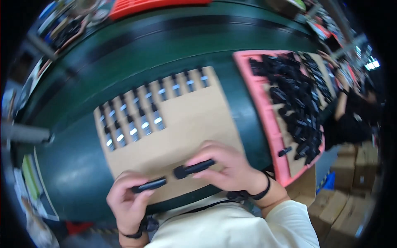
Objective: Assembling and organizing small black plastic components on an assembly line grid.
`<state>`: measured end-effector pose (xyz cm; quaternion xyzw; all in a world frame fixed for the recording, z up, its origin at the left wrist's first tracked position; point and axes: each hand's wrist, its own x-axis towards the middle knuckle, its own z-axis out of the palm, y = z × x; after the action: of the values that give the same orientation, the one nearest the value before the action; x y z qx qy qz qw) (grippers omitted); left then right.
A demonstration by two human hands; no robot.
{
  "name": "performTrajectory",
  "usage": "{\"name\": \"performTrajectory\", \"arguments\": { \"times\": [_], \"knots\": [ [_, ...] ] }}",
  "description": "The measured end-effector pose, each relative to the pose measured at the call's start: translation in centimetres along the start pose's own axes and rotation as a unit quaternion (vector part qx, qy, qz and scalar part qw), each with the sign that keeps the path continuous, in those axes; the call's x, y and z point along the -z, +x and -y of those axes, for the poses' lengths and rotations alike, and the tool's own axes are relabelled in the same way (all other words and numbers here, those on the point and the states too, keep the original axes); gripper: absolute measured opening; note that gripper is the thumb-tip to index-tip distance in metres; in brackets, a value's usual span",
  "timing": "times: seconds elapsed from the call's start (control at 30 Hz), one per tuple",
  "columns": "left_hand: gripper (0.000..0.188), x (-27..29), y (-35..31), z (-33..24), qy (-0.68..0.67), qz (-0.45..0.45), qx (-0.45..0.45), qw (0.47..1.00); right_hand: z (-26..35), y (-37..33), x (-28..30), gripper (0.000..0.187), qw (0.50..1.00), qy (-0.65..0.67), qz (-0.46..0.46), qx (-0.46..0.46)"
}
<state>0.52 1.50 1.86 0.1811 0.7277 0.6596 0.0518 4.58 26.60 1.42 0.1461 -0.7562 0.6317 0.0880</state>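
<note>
My left hand (127, 200) grips a short black stick-shaped part (149, 185) at the near edge of a brown cardboard sheet (190, 120). A second black stick-shaped part (194, 168) is pinched in my right hand (225, 165), just right of the first; the two part ends lie close together but apart. Rows of several black parts with shiny silver ends (136, 115) lie side by side along the far and left side of the cardboard.
The cardboard rests on a dark green table (82, 165). A pink tray (264, 107) on the right holds a heap of loose black parts (295, 95). Another person's arm (343, 103) is at the far right. Cardboard boxes (347, 202) stand on the floor lower right.
</note>
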Motion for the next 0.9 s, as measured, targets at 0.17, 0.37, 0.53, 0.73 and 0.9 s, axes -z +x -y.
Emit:
{"name": "performTrajectory", "arguments": {
  "times": [0.17,0.37,0.53,0.73,0.9],
  "knots": [
    [0.027,0.2,0.5,0.6,0.012,0.043,-0.039,0.998,-0.3,-0.5,0.1,0.025,0.999,0.028,0.017,-0.014],
    [0.029,0.3,0.3,0.4,0.011,0.059,-0.051,0.997,-0.4,-0.6,-0.7,0.023,1.000,0.024,0.004,-0.019],
    [0.029,0.2,0.4,0.2,0.008,0.075,-0.064,0.995,-0.3,-0.5,-1.0,0.025,1.000,-0.016,-0.009,-0.002],
    [0.026,0.0,0.6,-0.7,0.049,0.072,-0.055,0.995,0.0,-0.1,-0.5,0.025,0.998,-0.062,0.009,0.028],
    [0.025,0.0,0.4,-0.6,0.061,0.074,-0.074,0.993,-0.2,-0.3,-0.6,0.026,0.998,-0.062,0.013,0.024]
  ]
}}
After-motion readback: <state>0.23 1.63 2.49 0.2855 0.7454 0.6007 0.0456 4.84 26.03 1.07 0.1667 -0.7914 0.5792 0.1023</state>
